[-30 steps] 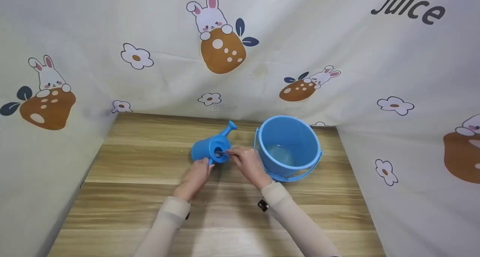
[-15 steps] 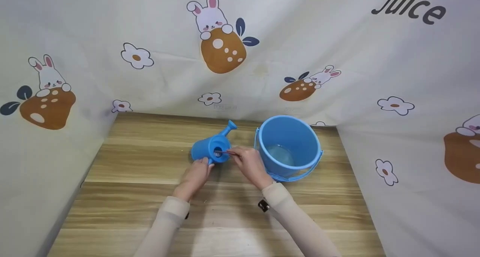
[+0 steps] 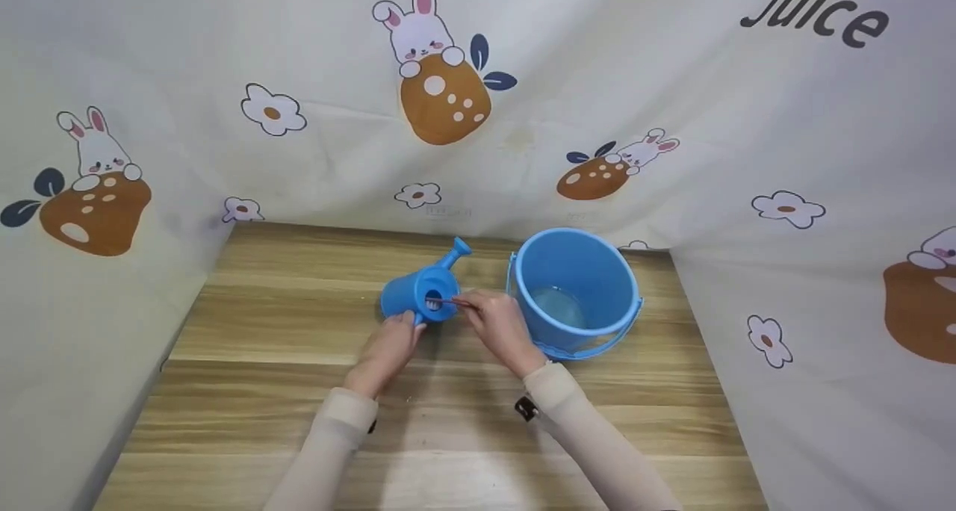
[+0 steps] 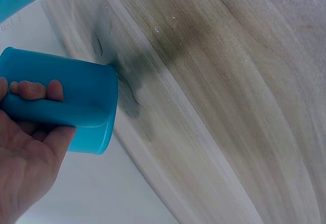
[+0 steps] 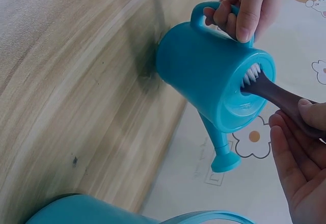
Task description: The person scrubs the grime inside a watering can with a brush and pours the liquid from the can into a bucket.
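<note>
My left hand (image 3: 390,345) grips the handle of a blue watering can (image 3: 402,296), fingers curled through the loop, as the left wrist view shows with the hand (image 4: 28,152) at the can (image 4: 66,76). The can is tilted, its top opening turned toward my right hand (image 3: 499,326). Between thumb and fingers that hand (image 5: 300,158) holds a dark brown brush (image 5: 280,95) by its handle. White bristles (image 5: 250,74) sit at the can's opening, the head's tip partly hidden inside. The can's spout (image 5: 216,137) points away toward the back wall.
Just right of my right hand stands a blue bucket (image 3: 575,231) with some water in its bottom and its handle hanging down in front. Patterned cloth (image 3: 336,160) encloses the wooden table (image 3: 299,436) at the back and sides. Small droplets (image 4: 157,29) lie on the wood.
The brush has shifted slightly in the can's opening, its handle at a slightly different angle. Both hands, the can and the bucket stay almost where they were.
</note>
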Demonstrator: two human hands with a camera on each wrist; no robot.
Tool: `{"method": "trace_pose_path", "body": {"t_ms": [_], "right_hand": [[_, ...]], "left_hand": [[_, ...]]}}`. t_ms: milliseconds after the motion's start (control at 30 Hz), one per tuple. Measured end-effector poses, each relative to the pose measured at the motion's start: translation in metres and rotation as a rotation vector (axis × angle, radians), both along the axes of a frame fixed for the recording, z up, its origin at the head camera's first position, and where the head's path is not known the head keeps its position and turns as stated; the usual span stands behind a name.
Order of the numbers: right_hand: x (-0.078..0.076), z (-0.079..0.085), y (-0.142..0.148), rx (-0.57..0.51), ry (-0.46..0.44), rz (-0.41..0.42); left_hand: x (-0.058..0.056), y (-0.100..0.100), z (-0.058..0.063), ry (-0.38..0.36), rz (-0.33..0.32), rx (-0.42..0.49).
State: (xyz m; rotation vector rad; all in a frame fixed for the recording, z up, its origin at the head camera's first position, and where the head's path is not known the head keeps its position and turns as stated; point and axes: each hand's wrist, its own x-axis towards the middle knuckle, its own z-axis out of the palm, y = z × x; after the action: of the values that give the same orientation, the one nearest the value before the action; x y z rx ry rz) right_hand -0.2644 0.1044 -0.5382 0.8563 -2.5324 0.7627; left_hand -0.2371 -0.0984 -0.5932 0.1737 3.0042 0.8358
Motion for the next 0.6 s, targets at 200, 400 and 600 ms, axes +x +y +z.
{"method": "trace_pose_path", "body": {"t_ms": [200,400,600], "right_hand": [[-0.0001,-0.0002,0.0008,-0.018,0.004,0.018],[0.0004,0.0004,0.0009,-0.019,-0.019,0.017],[0.0001,0.0019,0.001,-0.011,-0.023,0.022]], "left_hand": [[0.0007,0.0012,0.0009,0.032,0.003,-0.01],[0.0,0.0007,0.0017,0.001,0.003,0.016],[0.0006,0.0009,0.0033,-0.018,0.001,0.024]]}}
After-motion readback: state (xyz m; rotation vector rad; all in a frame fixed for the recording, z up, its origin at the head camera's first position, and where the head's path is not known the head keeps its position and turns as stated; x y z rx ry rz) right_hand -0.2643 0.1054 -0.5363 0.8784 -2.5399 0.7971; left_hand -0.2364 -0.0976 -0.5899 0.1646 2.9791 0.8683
